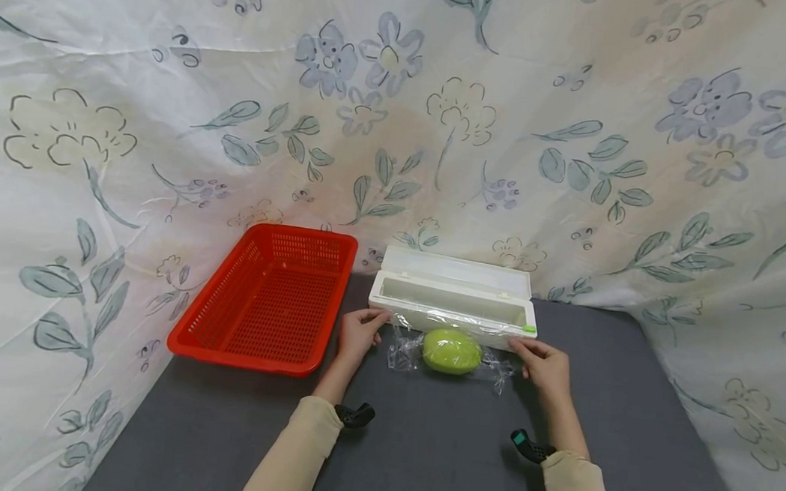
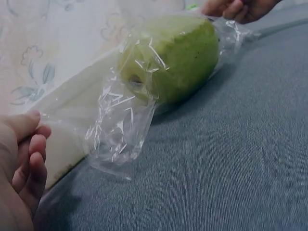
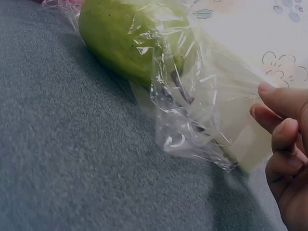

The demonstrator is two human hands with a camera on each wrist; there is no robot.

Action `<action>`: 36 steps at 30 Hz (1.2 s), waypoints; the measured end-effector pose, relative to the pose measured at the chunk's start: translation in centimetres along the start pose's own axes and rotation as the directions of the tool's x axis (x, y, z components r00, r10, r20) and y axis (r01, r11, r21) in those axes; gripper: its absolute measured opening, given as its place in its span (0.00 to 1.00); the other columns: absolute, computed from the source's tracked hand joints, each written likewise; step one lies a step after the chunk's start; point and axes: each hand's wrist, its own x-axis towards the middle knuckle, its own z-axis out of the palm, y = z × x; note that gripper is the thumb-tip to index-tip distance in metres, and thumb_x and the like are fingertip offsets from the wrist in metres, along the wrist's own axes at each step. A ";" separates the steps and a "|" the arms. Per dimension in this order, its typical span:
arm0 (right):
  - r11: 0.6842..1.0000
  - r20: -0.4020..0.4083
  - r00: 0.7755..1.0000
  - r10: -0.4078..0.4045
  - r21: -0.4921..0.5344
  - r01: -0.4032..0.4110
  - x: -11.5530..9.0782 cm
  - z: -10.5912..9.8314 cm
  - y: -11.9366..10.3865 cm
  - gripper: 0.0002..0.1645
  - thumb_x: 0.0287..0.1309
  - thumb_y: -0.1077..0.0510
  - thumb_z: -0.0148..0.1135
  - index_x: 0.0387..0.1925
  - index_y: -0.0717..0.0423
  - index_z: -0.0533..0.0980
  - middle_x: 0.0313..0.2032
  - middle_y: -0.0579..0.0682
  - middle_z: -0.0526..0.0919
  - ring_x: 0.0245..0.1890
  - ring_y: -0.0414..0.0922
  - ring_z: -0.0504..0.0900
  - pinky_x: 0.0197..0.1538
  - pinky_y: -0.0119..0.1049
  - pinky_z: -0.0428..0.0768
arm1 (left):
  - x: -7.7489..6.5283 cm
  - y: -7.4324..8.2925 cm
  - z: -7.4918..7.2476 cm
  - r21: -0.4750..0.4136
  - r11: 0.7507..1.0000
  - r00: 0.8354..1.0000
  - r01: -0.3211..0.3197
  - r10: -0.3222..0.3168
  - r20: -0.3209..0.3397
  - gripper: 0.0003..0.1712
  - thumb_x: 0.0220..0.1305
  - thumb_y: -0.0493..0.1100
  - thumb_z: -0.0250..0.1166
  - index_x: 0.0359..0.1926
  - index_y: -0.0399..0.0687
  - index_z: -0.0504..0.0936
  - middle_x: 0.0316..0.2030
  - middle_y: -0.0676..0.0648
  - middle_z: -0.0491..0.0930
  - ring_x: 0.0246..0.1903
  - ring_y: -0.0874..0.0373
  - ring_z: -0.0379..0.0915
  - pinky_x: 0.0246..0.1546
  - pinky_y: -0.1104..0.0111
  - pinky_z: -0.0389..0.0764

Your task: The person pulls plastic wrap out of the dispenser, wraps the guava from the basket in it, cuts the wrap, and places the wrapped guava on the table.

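A green pear (image 1: 452, 352), its stem showing in the right wrist view, lies on its side on the grey table, draped in clear cling film (image 2: 118, 130). My left hand (image 1: 358, 333) pinches one corner of the film between thumb and index finger, left of the pear. At the other side my right hand (image 1: 545, 366) pinches the opposite corner the same way. Between the two hands the film runs taut along the front of a long white dispenser box (image 1: 453, 298). Loose film bunches at both ends of the pear.
The box's white lid (image 1: 457, 270) is swung up at the back, and a small green tab (image 1: 529, 329) sits at its front right corner. A red plastic basket (image 1: 325, 301) stands left of my left hand. Flowered cloth (image 1: 400, 126) hangs behind the table.
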 end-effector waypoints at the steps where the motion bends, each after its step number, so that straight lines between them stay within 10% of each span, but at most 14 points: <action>1: 1.000 0.007 1.000 -0.004 0.000 0.004 -0.1 -0.1 -0.1 0.26 0.60 0.47 0.80 0.49 0.64 0.88 0.29 0.37 0.87 0.15 0.36 0.72 0.21 0.32 0.72 | 0.0 0.0 -0.1 -0.008 1.000 1.000 -0.005 0.005 0.008 0.12 0.66 0.43 0.78 0.44 0.39 0.93 0.34 0.40 0.89 0.12 0.62 0.72 0.17 0.73 0.76; 16: 0.999 -0.028 1.000 -0.001 0.038 0.002 -0.2 0.5 -0.7 0.28 0.65 0.44 0.75 0.50 0.65 0.86 0.28 0.39 0.89 0.14 0.34 0.70 0.20 0.29 0.68 | 0.4 1.0 0.2 -0.165 0.986 0.999 0.028 -0.032 -0.018 0.15 0.63 0.44 0.79 0.44 0.37 0.91 0.34 0.41 0.91 0.11 0.62 0.70 0.15 0.72 0.74; 22: 0.994 -0.019 1.000 -0.014 0.104 0.016 -0.4 0.8 -1.6 0.24 0.66 0.51 0.75 0.53 0.68 0.84 0.27 0.35 0.90 0.13 0.33 0.69 0.19 0.27 0.67 | 0.5 1.7 0.3 -0.098 0.995 0.999 0.005 -0.008 -0.039 0.14 0.64 0.46 0.79 0.46 0.42 0.93 0.35 0.44 0.91 0.11 0.62 0.71 0.16 0.73 0.75; 36: 0.987 -0.054 0.996 -0.075 0.137 0.082 -0.3 0.6 -2.0 0.16 0.64 0.53 0.77 0.45 0.61 0.87 0.30 0.41 0.91 0.11 0.34 0.68 0.16 0.27 0.67 | 0.6 2.6 0.1 -0.135 0.991 1.000 -0.026 0.026 0.000 0.11 0.65 0.41 0.78 0.44 0.38 0.93 0.32 0.27 0.86 0.12 0.63 0.71 0.17 0.73 0.76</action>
